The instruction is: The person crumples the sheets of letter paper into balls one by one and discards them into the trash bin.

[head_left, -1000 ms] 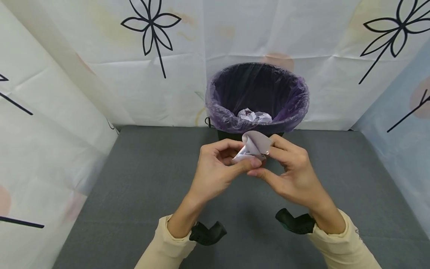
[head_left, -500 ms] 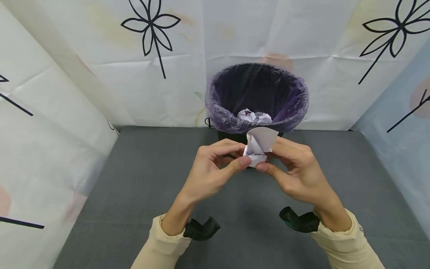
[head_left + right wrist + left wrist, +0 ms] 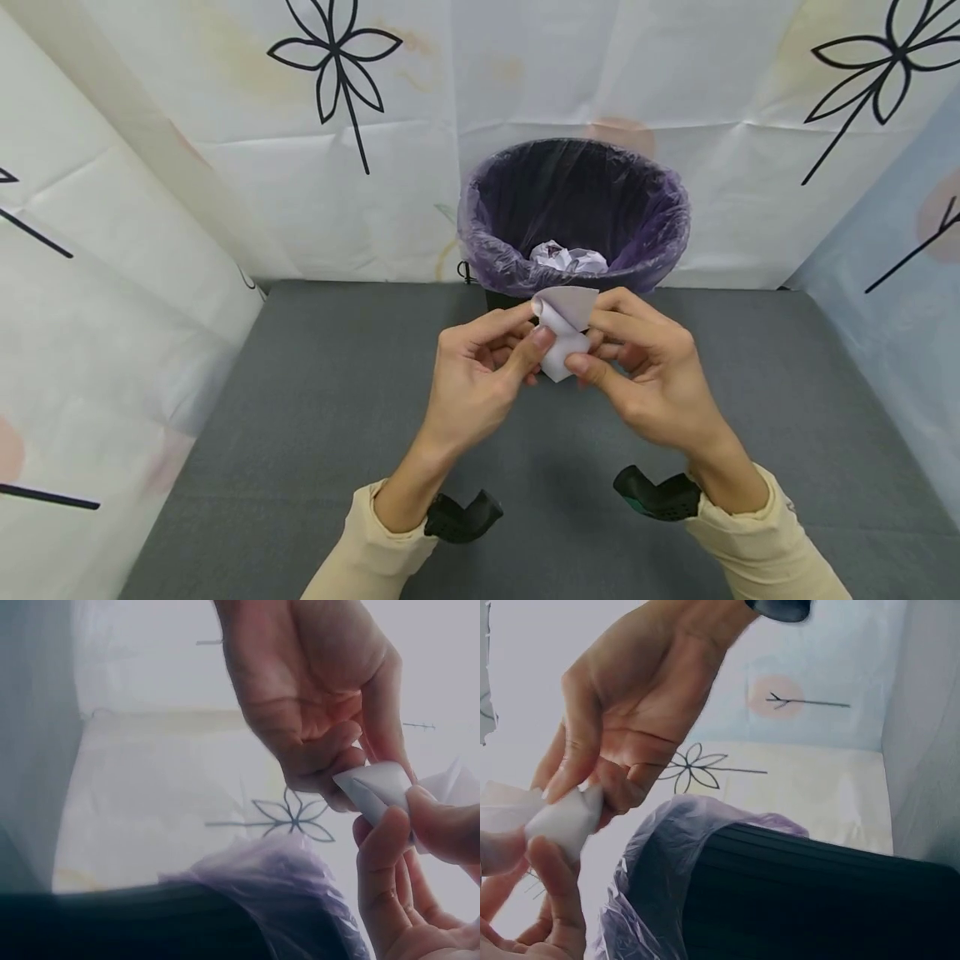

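A small piece of folded white paper [image 3: 564,354] is held up between both hands, in front of the bin. My left hand [image 3: 474,375] pinches its left side, thumb on the near face. On the other side my right hand [image 3: 651,379] pinches the lower edge with thumb and fingers. A loose flap fans out at the top, and the lower part is rolled to a point. In the left wrist view the paper [image 3: 566,821] sits between the fingertips of both hands. The right wrist view shows a folded crease in the paper [image 3: 375,787].
Behind the hands stands a dark bin lined with a purple plastic bag [image 3: 506,271]. Crumpled white paper [image 3: 570,259] lies inside it. The grey table [image 3: 337,417] is bordered by white and blue fabric walls [image 3: 225,192] with flower prints.
The paper has been turned and folded over in the fingers, so its lower end now hangs as a point. Both hands shifted slightly and re-gripped it; the bin stayed put.
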A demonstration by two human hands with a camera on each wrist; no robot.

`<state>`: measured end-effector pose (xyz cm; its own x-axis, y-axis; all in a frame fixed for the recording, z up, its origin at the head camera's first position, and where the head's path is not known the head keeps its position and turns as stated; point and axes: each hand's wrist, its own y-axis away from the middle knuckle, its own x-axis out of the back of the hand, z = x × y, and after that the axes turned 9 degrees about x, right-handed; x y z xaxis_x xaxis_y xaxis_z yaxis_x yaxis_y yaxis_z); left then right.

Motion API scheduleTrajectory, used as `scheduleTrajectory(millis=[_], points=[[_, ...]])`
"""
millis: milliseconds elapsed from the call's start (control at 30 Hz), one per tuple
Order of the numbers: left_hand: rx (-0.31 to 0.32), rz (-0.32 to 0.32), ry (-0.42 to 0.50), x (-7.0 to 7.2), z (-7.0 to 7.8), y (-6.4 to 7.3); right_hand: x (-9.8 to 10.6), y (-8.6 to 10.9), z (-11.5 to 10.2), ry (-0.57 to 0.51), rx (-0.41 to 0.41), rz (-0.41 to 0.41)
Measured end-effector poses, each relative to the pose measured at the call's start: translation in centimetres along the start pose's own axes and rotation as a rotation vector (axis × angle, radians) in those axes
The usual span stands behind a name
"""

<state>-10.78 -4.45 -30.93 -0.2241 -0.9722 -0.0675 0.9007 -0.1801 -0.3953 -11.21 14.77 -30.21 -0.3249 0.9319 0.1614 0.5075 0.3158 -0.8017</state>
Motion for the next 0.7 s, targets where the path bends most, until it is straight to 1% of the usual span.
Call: scheduleTrajectory(millis=[133, 200, 267, 333, 400, 467, 567, 633, 700], points=[[-0.100, 0.002, 0.023, -0.1, -0.5, -0.1, -0.2, 0.0, 0.0, -0.090, -0.038, 0.053], [-0.135, -0.003, 0.030, 0.0, -0.7, -0.1, -0.2, 0.0, -0.1, -0.112, -0.062, 0.075], [-0.165, -0.021, 0.028, 0.1, -0.8, -0.2, -0.3, -0.1, -0.2, -0.136, -0.078, 0.087], [-0.192, -0.061, 0.005, 0.4, -0.9, -0.3, -0.2, -0.1, -0.4, -0.163, -0.099, 0.095], [-0.208, -0.123, -0.024, 0.7, -0.9, -0.4, 0.0, -0.2, -0.5, -0.194, -0.110, 0.091], [-0.223, -0.194, -0.065, 1.2, -0.8, -0.4, 0.2, -0.2, -0.6, -0.229, -0.133, 0.067], [-0.247, -0.286, -0.091, 1.8, -0.5, -0.6, 0.5, -0.2, -0.5, -0.317, -0.146, 0.010], [-0.262, -0.326, -0.087, 1.9, -0.3, -0.8, 0.6, -0.2, -0.4, -0.378, -0.165, -0.014], [-0.279, -0.344, -0.086, 1.9, -0.2, -0.9, 0.7, -0.2, -0.2, -0.443, -0.175, -0.009]])
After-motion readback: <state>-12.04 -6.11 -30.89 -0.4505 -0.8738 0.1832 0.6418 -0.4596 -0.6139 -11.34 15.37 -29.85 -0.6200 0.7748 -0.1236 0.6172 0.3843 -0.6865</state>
